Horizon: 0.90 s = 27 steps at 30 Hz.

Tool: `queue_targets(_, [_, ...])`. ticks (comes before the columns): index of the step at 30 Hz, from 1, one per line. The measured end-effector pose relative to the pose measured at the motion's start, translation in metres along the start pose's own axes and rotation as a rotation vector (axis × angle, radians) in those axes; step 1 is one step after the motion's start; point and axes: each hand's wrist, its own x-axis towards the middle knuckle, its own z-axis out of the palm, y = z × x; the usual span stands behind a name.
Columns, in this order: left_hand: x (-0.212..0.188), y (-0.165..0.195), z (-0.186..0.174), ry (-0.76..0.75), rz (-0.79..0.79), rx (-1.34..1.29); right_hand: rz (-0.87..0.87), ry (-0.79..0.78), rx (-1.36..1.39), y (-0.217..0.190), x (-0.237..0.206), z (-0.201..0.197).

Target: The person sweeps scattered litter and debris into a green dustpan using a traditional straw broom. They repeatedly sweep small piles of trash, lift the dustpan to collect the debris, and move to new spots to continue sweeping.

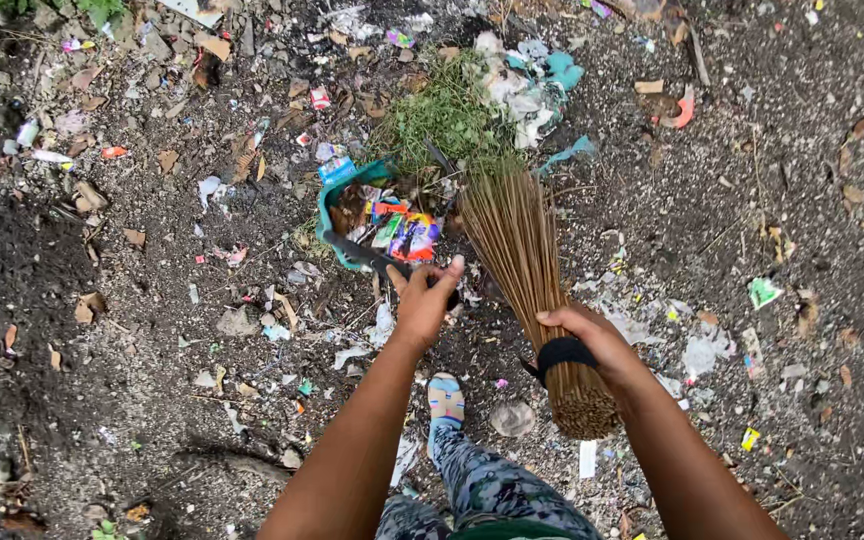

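My left hand [424, 297] grips the dark handle of a teal dustpan [334, 218] that rests on the dirt, filled with colourful wrappers [400, 232] and dead leaves. My right hand [592, 338] is closed around the bound end of a stick broom [517, 250], held by a black band; its thin brown bristles fan out toward the dustpan's right side. A clump of green weeds [449, 118] lies just beyond the pan and the broom tips. My foot in a blue sandal [445, 400] stands below the hands.
Dark soil is littered all around with plastic scraps, paper bits and dry leaves. A heap of white and teal rags [532, 85] lies beyond the weeds. An orange scrap [682, 110] sits at the upper right, and a round stone [512, 418] lies near my foot.
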Motion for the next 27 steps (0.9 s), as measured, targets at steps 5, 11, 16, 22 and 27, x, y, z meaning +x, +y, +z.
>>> queue_targets(5, [0.045, -0.083, 0.047, 0.152, -0.523, -1.006, 0.033, 0.004, -0.107, -0.025, -0.017, 0.019])
queue_targets(11, [0.047, -0.138, 0.070, 0.087, -0.828, -1.425, 0.056, -0.011, -0.028, -0.034, -0.024, 0.011])
queue_targets(16, [0.012, -0.096, 0.056, 0.213, -0.704, -0.959, 0.086, -0.021, -0.024, -0.024, -0.015, -0.007])
queue_targets(22, [-0.032, -0.035, -0.019, 0.180, -0.400, -0.190, -0.058, -0.127, 0.002, -0.024, -0.002, -0.010])
queue_targets(27, [-0.059, -0.008, -0.049, 0.156, -0.163, 0.250, 0.033, -0.101, 0.122, -0.038, -0.030, 0.015])
